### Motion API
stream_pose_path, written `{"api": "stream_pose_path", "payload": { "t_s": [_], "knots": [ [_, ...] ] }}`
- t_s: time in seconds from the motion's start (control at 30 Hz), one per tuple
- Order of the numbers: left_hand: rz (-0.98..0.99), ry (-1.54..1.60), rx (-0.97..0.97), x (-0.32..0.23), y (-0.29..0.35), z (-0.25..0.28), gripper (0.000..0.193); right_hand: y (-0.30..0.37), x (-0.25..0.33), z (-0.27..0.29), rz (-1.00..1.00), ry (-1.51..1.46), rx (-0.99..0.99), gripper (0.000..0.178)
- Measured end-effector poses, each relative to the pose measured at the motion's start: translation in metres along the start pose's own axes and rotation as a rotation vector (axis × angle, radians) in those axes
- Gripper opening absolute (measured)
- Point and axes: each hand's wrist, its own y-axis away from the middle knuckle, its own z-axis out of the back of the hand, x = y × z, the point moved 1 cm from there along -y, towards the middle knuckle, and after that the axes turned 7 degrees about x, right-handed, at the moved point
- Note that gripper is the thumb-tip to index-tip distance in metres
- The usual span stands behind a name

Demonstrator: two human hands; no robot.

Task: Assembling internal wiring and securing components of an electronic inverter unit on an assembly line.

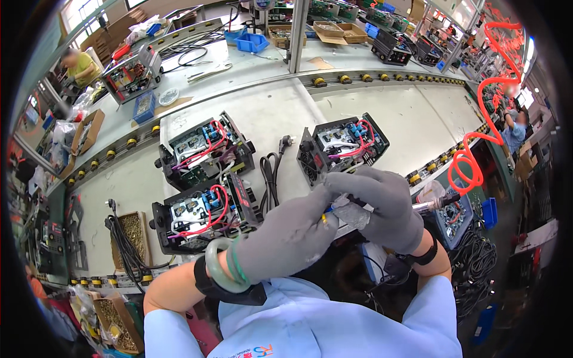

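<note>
Both my hands wear grey gloves and meet in front of my chest. My left hand [286, 235] is closed, its fingertips pressed together beside a small yellow and blue bit [324, 218]. My right hand [385, 206] curls round a crumpled, shiny grey piece [352, 213], whose kind I cannot make out. A silver tool shaft [427, 206] with a black end sticks out behind my right hand; whether the hand holds it is hidden. Beyond my hands, an open-topped electronic unit [346, 143] with red and white wires stands on the bench. Two similar units [206, 146] [200, 218] stand left.
A black power cord [271, 179] lies between the units, another cord [122, 238] at the left by a box of small parts [132, 238]. A red coiled hose [468, 164] hangs at the right, above a parts bin [456, 224] and bundled black cables [468, 265]. Rollers [346, 79] edge the bench.
</note>
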Motion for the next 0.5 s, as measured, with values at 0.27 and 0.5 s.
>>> {"api": "stream_pose_path", "payload": {
  "t_s": [0.27, 0.5],
  "knots": [
    [0.393, 0.699, 0.462, 0.022, -0.006, 0.007, 0.034, -0.012, 0.005, -0.002, -0.091, -0.361, 0.318, 0.027],
    [0.076, -0.061, -0.142, 0.026, -0.010, -0.002, 0.038, -0.021, -0.016, -0.027, -0.264, -0.275, 0.013, 0.010]
  ]
}}
